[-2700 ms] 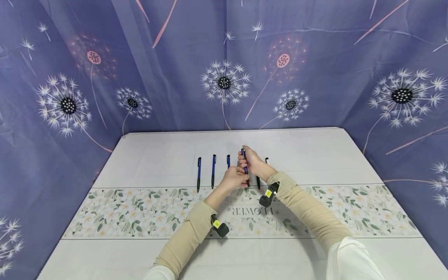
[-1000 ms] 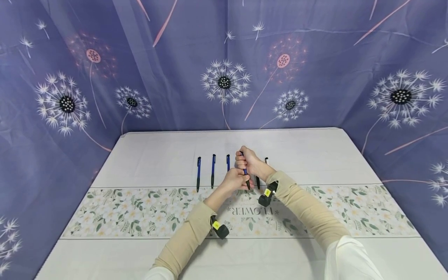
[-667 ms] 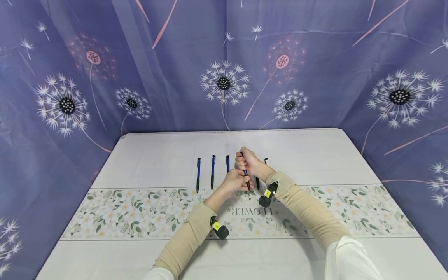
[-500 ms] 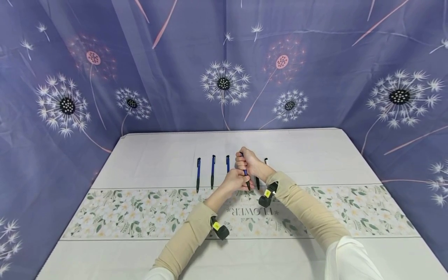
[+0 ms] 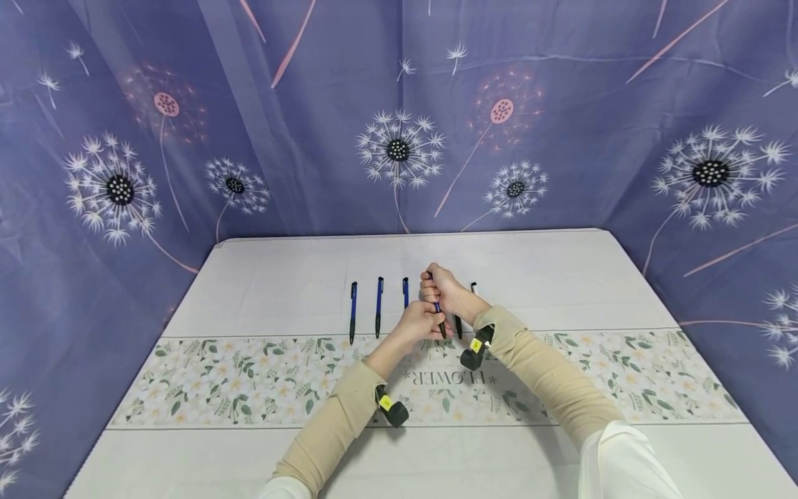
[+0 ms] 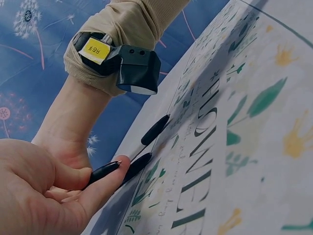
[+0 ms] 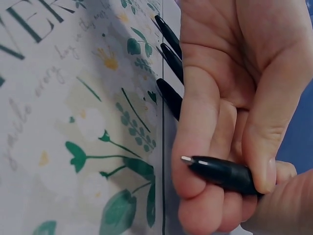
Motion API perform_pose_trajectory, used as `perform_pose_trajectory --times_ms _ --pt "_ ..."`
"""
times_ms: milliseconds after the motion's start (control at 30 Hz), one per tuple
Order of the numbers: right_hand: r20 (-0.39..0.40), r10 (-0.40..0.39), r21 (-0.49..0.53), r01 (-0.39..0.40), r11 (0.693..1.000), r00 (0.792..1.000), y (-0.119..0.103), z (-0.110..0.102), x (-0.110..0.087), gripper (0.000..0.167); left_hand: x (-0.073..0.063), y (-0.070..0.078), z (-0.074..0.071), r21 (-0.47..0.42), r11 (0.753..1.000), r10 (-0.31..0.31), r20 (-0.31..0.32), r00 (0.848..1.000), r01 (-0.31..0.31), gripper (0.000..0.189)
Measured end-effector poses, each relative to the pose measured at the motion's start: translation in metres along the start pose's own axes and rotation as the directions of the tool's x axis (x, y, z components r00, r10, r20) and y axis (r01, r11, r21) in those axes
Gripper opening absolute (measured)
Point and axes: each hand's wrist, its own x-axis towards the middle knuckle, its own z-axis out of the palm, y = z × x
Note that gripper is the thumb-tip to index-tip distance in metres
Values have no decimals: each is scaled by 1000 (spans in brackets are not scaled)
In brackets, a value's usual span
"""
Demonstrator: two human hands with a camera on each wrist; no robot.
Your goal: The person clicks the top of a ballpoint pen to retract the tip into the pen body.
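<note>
A blue pen with a black grip point(image 5: 441, 326) slants between both hands over the table. My left hand point(image 5: 415, 323) pinches its lower part between thumb and fingers; the metal nib sticks out past them in both wrist views. Curled around the upper barrel is my right hand point(image 5: 444, 285), its thumb at the pen's top end. In the right wrist view the held pen point(image 7: 222, 175) points across the left hand's fingers point(image 7: 200, 210). Left of the hands lie three blue pens, the outermost pen point(image 5: 353, 312), a middle pen point(image 5: 379, 307) and one partly covered pen point(image 5: 406, 291).
Near my right wrist show a black pen grip point(image 5: 458, 326) and a black-and-white pen top point(image 5: 474, 286); the wrist hides the rest. Across the white table point(image 5: 530, 263) runs a floral band point(image 5: 249, 381). Behind hangs a purple dandelion curtain point(image 5: 299, 138).
Compared with 2.7 seconds ago, the pen and right hand sit slightly lower, and the right fingers cover more of the barrel. Over the last second the hands stay nearly still.
</note>
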Motion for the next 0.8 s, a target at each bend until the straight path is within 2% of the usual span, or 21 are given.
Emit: perform_pose_trajectory --times_ms 267,500,800 --pt "-57 -41 -67 37 997 998 0 3 2 38 2 1 0 2 1000 -14 -42 999 14 21" --pt "-37 -96 -78 93 993 995 0 4 1 36 4 2 -2 -12 1000 -27 -39 999 27 20" --pt "-52 -107 -127 99 987 993 0 5 -2 32 4 3 -6 49 997 -49 -44 998 51 24"
